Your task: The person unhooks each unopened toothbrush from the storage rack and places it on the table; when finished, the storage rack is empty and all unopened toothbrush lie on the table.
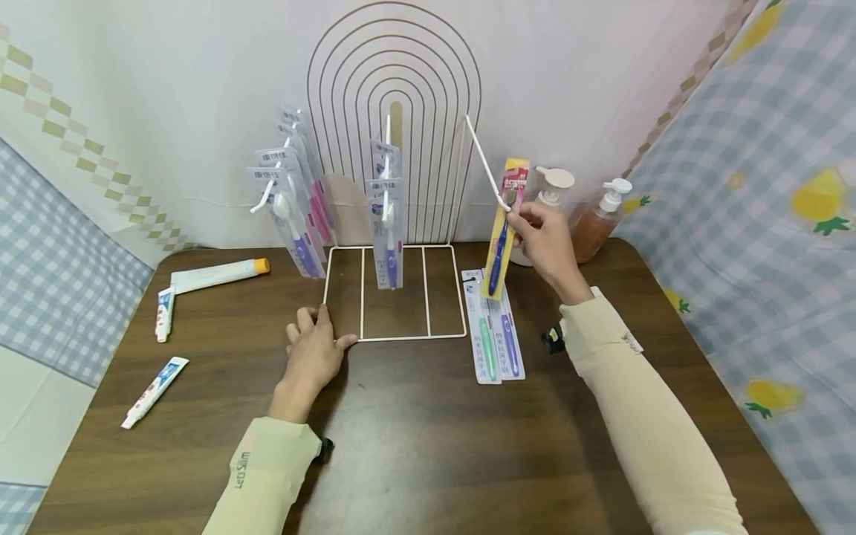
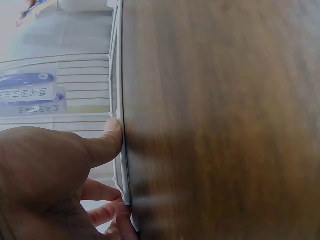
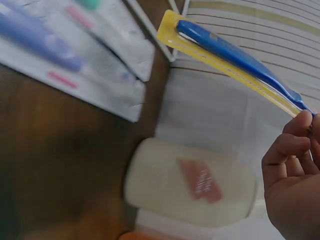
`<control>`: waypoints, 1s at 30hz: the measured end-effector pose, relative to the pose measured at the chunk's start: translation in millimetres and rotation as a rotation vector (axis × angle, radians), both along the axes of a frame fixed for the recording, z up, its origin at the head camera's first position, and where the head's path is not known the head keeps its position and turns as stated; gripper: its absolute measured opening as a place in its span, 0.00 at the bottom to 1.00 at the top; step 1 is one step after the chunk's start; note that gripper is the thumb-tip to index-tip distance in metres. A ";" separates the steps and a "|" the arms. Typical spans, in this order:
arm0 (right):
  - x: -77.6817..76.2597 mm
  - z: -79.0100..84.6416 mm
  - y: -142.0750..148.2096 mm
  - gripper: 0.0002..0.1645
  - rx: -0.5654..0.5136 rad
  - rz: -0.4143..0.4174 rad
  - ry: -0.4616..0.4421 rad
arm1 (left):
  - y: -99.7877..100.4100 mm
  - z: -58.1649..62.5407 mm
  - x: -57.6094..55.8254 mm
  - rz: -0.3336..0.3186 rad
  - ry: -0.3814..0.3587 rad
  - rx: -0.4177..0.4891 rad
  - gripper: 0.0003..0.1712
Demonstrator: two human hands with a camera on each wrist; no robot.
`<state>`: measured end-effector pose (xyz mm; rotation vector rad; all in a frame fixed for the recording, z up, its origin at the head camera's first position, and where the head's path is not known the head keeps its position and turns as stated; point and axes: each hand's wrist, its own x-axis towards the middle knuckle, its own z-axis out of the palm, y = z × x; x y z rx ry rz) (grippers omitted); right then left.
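My right hand (image 1: 545,238) pinches a packaged toothbrush (image 1: 498,256), with a blue handle on a yellow and red card. The pack hangs upright, its upper part right at the tip of the white rack's right hook (image 1: 484,160). In the right wrist view the fingertips grip the toothbrush pack (image 3: 235,62) by its edge. My left hand (image 1: 314,353) holds the front left corner of the wire rack (image 1: 394,339), thumb on the front bar and fingers curled at the corner. Packaged toothbrushes (image 1: 294,215) hang on the left hook, and more toothbrush packs (image 1: 386,238) on the middle one.
Two toothbrush packs (image 1: 491,342) lie side by side right of the rack. Behind my right hand stand a white pump bottle (image 1: 553,182) and an amber pump bottle (image 1: 595,227). Toothpaste tubes (image 1: 217,276) lie on the left. A patterned curtain (image 1: 234,96) closes off the back.
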<state>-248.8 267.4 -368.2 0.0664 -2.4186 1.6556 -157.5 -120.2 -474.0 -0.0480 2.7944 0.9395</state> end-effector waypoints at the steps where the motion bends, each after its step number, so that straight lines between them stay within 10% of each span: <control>1: 2.6 -4.2 2.5 0.18 -0.003 -0.003 -0.004 | -0.1 0.1 0.2 0.000 0.000 -0.001 0.52; 19: 44.1 -82.2 44.9 0.22 0.050 -0.017 -0.264 | 1.8 1.0 -0.3 -0.003 -0.007 -0.003 0.52; 30: 46.8 -97.1 44.0 0.23 0.238 -0.044 -0.439 | 0.5 -0.3 0.5 -0.001 0.014 -0.007 0.52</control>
